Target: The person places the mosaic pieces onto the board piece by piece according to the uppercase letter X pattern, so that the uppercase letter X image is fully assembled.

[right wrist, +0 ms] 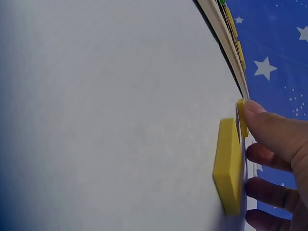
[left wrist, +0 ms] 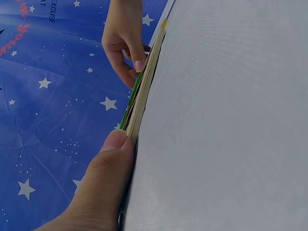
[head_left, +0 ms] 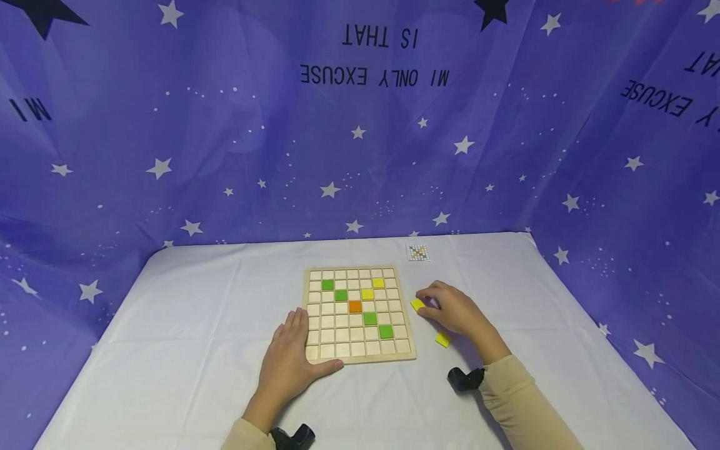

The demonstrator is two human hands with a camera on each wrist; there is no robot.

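Note:
A square wooden grid board (head_left: pixel 360 360) lies on the table with green, yellow and orange tiles in some of its cells. My left hand (head_left: pixel 288 362) rests against its near left corner, fingers along the left side and thumb (left wrist: pixel 103 168) at the near edge. Just off the board's right side, my right hand (head_left: pixel 452 307) has thumb and index finger at opposite sides of a yellow tile (head_left: pixel 417 305), pinching it at the tabletop. Another yellow tile (head_left: pixel 442 339) lies nearer, below that hand. In the right wrist view the index fingertip's contact is hidden.
A small card (head_left: pixel 418 252) with a printed coloured grid lies beyond the board, to the right. White cloth (head_left: pixel 214 325) covers the table. A purple star-patterned curtain (head_left: pixel 360 156) stands behind and at the sides. Black wrist devices (head_left: pixel 465 379) sit near both cuffs.

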